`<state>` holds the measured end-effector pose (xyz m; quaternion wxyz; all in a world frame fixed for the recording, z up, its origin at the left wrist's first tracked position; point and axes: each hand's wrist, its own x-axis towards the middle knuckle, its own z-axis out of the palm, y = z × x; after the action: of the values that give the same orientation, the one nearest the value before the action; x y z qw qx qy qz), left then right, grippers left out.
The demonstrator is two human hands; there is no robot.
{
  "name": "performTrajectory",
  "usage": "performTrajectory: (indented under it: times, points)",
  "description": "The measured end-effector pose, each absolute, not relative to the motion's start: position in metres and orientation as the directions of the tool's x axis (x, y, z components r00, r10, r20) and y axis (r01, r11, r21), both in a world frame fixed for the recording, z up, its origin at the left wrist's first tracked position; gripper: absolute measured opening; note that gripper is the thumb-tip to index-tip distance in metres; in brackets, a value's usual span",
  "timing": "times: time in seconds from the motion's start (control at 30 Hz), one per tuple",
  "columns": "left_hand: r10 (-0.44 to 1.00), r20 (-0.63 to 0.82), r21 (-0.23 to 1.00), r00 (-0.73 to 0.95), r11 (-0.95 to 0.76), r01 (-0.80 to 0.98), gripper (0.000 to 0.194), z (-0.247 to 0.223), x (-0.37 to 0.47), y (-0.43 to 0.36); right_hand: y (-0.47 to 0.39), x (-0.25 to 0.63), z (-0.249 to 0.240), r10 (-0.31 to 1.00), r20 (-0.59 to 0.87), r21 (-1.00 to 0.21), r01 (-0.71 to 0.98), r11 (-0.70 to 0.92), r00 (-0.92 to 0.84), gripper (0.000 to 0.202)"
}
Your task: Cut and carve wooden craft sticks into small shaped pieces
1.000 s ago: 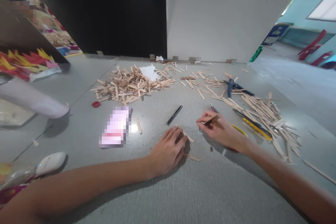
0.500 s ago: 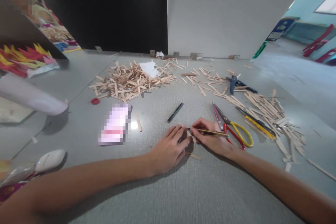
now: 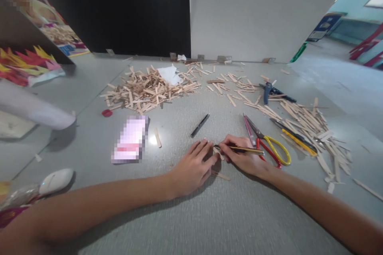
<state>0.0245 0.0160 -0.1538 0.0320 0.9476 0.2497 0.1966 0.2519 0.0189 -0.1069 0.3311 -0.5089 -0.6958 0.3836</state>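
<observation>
My right hand (image 3: 238, 152) is closed around a dark, yellow-striped pencil (image 3: 245, 150). Its tip points left, at a small piece of wooden stick (image 3: 220, 153) on the grey table. Bent over that piece, my left hand (image 3: 196, 166) presses it down with thumb and fingertips, which partly hide it. Another flat wooden stick (image 3: 220, 175) lies just below, its left end under my left hand. Beyond the hands is a black pen (image 3: 200, 125). Scissors (image 3: 271, 149) with one red and one yellow handle lie beside my right hand.
A heap of wooden sticks (image 3: 146, 91) lies at the back left. More cut sticks (image 3: 305, 119) spread rightward around blue-handled cutters (image 3: 267, 93) and a yellow-black utility knife (image 3: 296, 139). A phone (image 3: 131, 139) and white mouse (image 3: 56, 181) are left; upright boards (image 3: 263, 16) stand behind.
The view has shifted slightly. Both hands stay at the same small wooden piece, with the pencil's tip still against or very close to it.
</observation>
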Motion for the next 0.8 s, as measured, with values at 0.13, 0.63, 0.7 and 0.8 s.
performTrajectory:
  times: [0.13,0.63,0.7,0.8]
  points:
    - [0.489,0.346,0.137,0.801,-0.871,0.472,0.039,-0.153,0.025,0.016,0.02,0.252,-0.107,0.969,0.053,-0.898,0.413,0.151,-0.24,0.034]
    - [0.479,0.324,0.124,0.816,-0.877,0.465,0.038,-0.149,0.024,0.016,0.035,0.257,-0.112,0.999,-0.036,-0.995,0.095,-0.037,0.016,0.07]
    - [0.481,0.329,0.115,0.813,-0.874,0.472,0.038,-0.151,0.024,0.017,0.035,0.257,-0.113,0.999,-0.041,-0.997,0.07,-0.042,0.009,0.072]
    - [0.48,0.329,0.118,0.813,-0.875,0.469,0.039,-0.152,0.024,0.017,0.037,0.257,-0.116,0.999,-0.043,-0.998,0.043,-0.043,0.007,0.076]
